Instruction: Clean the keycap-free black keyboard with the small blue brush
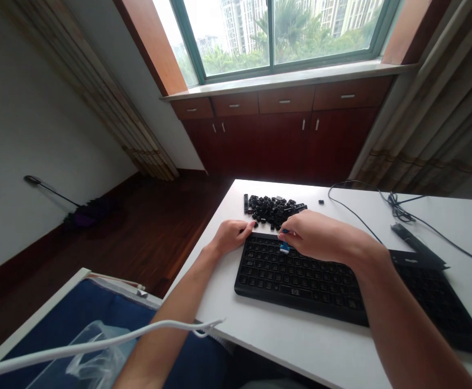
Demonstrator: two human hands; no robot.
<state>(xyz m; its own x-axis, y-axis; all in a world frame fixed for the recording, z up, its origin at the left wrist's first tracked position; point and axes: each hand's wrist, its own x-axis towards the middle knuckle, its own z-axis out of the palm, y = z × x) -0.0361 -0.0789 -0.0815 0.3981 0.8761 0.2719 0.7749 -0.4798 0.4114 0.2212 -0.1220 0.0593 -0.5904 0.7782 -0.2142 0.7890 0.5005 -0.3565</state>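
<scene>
A black keyboard with its keycaps off lies on the white table. Behind it sits a heap of loose black keycaps. My left hand rests at the keyboard's far left corner, fingers curled against its edge. My right hand hovers over the upper rows and pinches a small blue keycap puller, its tip touching the keyboard. A single keycap lies apart to the right of the heap.
A black cable loops across the table's far right, with a black stick-like device beside it. A white cable crosses near my lap. A blue tray holding a clear plastic bag sits at lower left.
</scene>
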